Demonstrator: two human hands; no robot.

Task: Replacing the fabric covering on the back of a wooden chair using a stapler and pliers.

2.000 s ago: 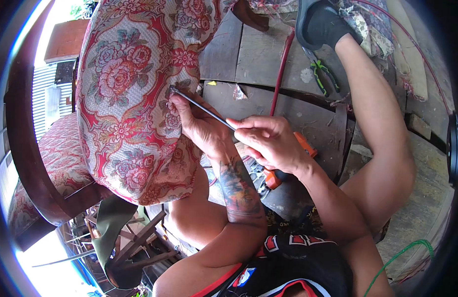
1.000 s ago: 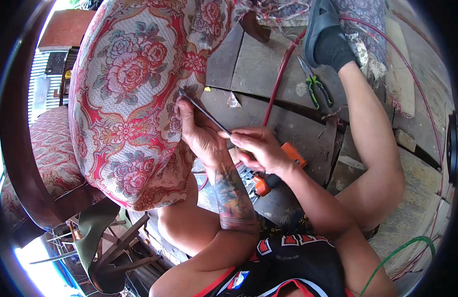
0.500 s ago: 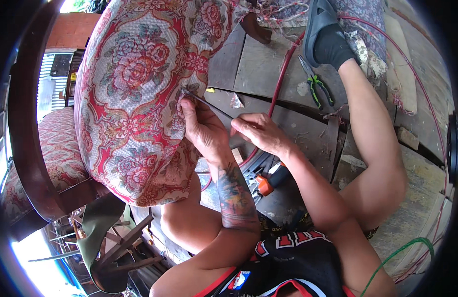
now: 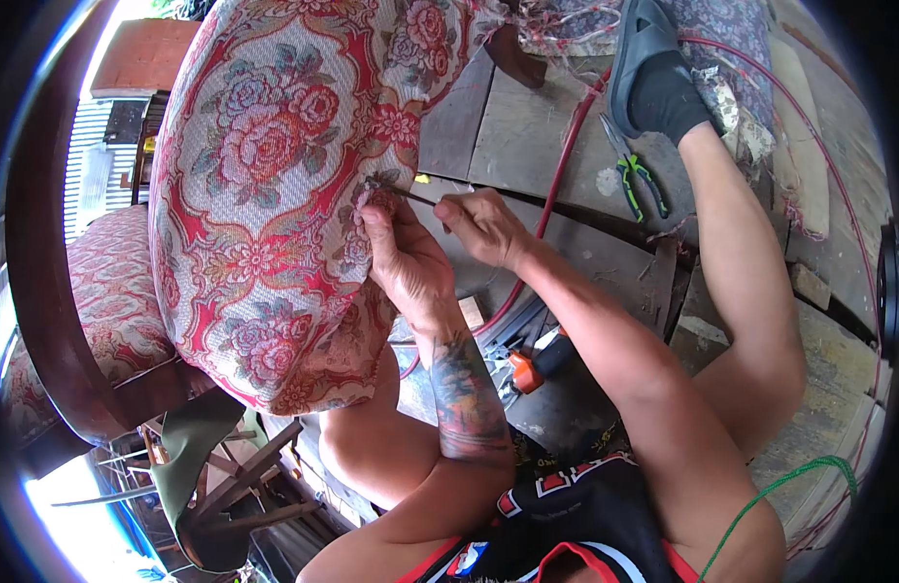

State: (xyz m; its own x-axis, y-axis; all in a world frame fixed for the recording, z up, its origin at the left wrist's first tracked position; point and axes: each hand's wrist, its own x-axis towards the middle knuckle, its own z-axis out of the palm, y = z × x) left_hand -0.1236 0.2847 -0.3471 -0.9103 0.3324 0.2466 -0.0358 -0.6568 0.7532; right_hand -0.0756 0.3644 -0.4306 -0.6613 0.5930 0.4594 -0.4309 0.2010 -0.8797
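Note:
Red and white floral upholstery fabric (image 4: 265,146) covers a large rounded cushion or seat at the left. With thumb and fingers closed, my left hand (image 4: 410,262) grips the fabric's bunched right edge. My right hand (image 4: 486,228) is closed in a fist round a thin dark metal rod (image 4: 418,198), which points left at that edge, just above my left thumb. The fist hides the rod's other end, and I cannot make out exactly where its tip meets the fabric.
Green-and-black pliers (image 4: 636,180) lie on the worn wooden floor near my sandalled foot (image 4: 653,87). A red hose (image 4: 564,146) curves behind my right hand. An orange-and-black tool (image 4: 532,369) lies below my forearms. A dark wooden chair frame (image 4: 56,243) stands at far left.
My right hand has moved up and closer to the fabric edge, its fingers now more tightly curled. Less of the rod shows. My left hand keeps its grip.

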